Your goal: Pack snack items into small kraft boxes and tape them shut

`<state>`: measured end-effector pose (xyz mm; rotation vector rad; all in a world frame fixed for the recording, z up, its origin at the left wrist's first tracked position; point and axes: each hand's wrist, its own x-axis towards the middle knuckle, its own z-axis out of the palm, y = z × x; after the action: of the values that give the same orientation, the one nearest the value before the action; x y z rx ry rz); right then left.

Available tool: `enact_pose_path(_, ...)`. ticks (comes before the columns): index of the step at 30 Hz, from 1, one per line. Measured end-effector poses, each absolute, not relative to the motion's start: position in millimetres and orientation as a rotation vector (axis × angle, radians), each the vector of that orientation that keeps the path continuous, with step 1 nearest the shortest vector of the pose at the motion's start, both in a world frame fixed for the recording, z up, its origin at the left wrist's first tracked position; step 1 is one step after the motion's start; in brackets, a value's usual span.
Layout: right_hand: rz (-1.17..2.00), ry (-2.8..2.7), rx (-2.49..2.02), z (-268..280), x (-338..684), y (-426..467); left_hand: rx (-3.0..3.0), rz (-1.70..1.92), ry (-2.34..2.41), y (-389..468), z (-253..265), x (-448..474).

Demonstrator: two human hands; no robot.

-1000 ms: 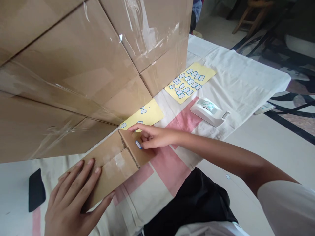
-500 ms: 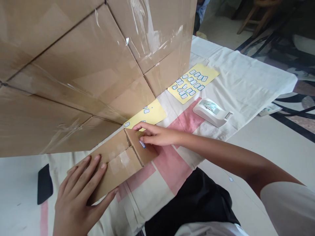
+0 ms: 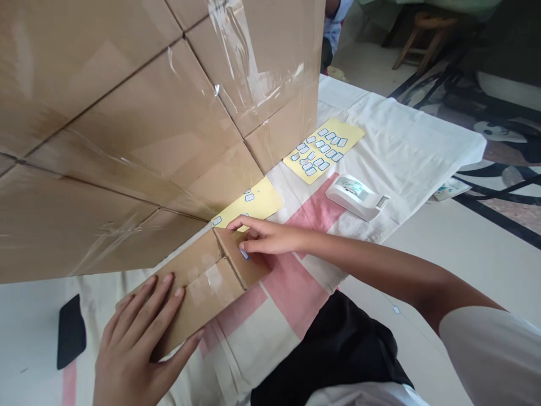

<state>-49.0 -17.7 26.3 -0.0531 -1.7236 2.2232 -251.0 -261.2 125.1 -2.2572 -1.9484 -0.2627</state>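
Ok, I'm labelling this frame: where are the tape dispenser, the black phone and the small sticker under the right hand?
tape dispenser [image 3: 357, 197], head view, middle of its white body.
black phone [image 3: 71, 331], head view, centre of its dark face.
small sticker [image 3: 244, 255], head view, its visible end below the fingertips.

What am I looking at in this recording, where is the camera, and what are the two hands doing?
There is no machine: a person wears the camera on the head, looking down at bare hands. The left hand lies flat on a cardboard flap of a big taped cardboard box. The right hand presses a small blue-edged sticker onto that flap. On the white and pink cloth lie two yellow sticker sheets, a white tape dispenser and, at left, a dark flat object.
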Motion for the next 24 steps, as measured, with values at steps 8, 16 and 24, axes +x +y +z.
enact_pose_path(8,2.224,-1.760,-0.070,26,-48,-13,-2.243,-0.282,-1.937,-260,124,-252)
enact_pose_path(16,2.197,-2.086,-0.061,27,-34,-4,-2.282,-0.348,-1.885,-263,119,-260)
enact_pose_path(24,2.191,-1.957,-0.035,16,-40,-4,-2.271,-0.303,-1.783,-256,117,-261)
